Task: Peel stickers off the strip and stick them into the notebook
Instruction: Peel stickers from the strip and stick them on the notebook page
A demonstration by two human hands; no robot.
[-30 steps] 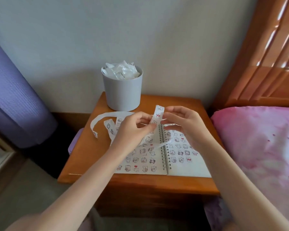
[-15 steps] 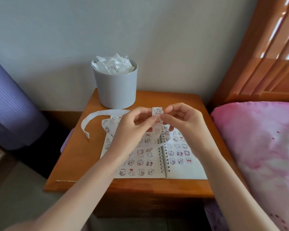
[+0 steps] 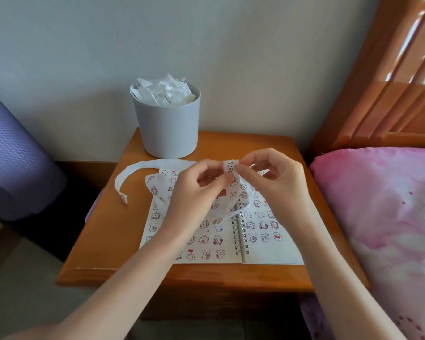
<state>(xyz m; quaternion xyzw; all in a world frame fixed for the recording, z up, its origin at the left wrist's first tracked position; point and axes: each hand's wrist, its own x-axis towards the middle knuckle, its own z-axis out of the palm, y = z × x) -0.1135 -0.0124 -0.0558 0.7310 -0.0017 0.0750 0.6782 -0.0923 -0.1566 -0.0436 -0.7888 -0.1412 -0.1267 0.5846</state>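
Both hands were up over the open notebook point(image 3: 270, 256) on the bench point(image 3: 101, 244). The left hand point(image 3: 194, 192) pinched the strip point(image 3: 232, 191) just under the top sticker point(image 3: 230, 166), and the right hand point(image 3: 275, 177) pinched that sticker's edge. I'd have peeled slowly, bending the backing away and barely touching the glue.

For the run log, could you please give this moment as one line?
left hand: holds sticker strip | right hand: pinches its top end | notebook: open on nightstand
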